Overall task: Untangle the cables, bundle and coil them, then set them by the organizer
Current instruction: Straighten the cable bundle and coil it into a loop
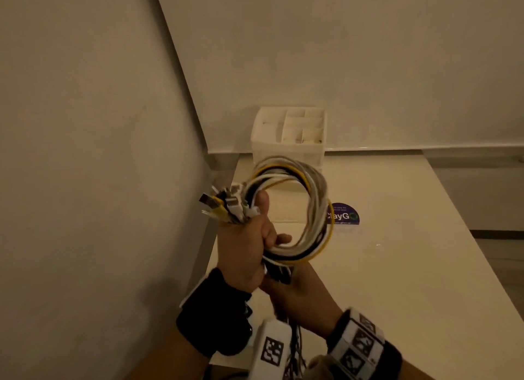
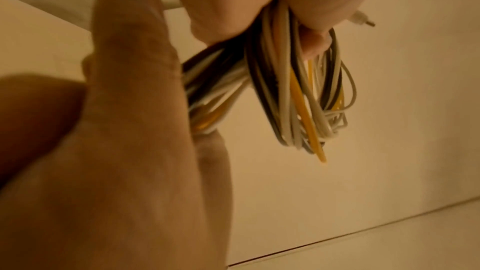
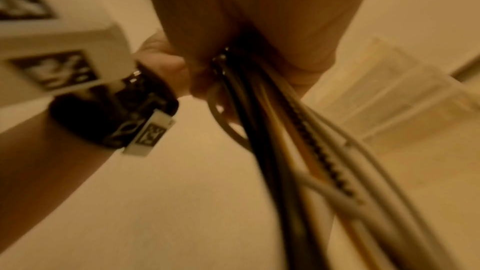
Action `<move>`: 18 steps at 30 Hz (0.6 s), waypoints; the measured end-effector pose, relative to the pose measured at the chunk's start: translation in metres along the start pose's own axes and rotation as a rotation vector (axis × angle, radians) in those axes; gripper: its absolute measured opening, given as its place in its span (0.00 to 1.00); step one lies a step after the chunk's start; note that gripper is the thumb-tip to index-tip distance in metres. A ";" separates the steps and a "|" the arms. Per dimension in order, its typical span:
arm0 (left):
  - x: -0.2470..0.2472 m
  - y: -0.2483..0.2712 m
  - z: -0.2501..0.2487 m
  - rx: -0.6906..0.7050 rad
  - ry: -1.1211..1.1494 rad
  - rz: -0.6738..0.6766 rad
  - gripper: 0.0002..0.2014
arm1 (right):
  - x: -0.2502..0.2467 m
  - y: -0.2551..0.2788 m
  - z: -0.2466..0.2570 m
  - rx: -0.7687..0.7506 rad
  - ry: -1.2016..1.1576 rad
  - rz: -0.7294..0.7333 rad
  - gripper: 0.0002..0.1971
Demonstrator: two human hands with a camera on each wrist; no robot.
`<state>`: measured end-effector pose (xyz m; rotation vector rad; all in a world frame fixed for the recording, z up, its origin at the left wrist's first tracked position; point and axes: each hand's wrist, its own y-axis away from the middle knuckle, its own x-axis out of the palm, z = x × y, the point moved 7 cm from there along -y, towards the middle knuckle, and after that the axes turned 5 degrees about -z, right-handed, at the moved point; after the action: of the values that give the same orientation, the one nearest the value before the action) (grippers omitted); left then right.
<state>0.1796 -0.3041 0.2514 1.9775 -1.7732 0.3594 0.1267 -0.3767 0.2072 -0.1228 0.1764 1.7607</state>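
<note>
Cables (image 1: 295, 206): white, grey, black and yellow, looped into one coil, held up in the air above the tabletop (image 1: 397, 252), in front of the white organizer (image 1: 289, 135) at the back by the wall. Left grip (image 1: 246, 246) closed round the coil's near side, thumb up against the strands, a cluster of plugs (image 1: 224, 206) sticking out past the fist to the left. Right grip (image 1: 297, 291) just below and touching the left, curled round the loose tails hanging from the coil; fingers mostly hidden under the left hand and the strands. Tails blurred lower down, their ends cut off by the bottom edge. Purple round sticker (image 1: 344, 215) on the tabletop partly covered by the coil, lettering only half readable. Organizer compartments dim, contents not discernible. Right wrist view smeared, only dark and pale strands (image 3: 298, 141) clear.
</note>
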 end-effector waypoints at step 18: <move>-0.058 -0.033 -0.092 0.359 -0.067 -0.249 0.20 | -0.005 0.028 -0.010 0.194 0.342 0.057 0.15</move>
<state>0.2142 -0.2066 0.2972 2.4539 -1.5579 0.5648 0.0999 -0.3885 0.1992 -0.2801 0.6025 1.7593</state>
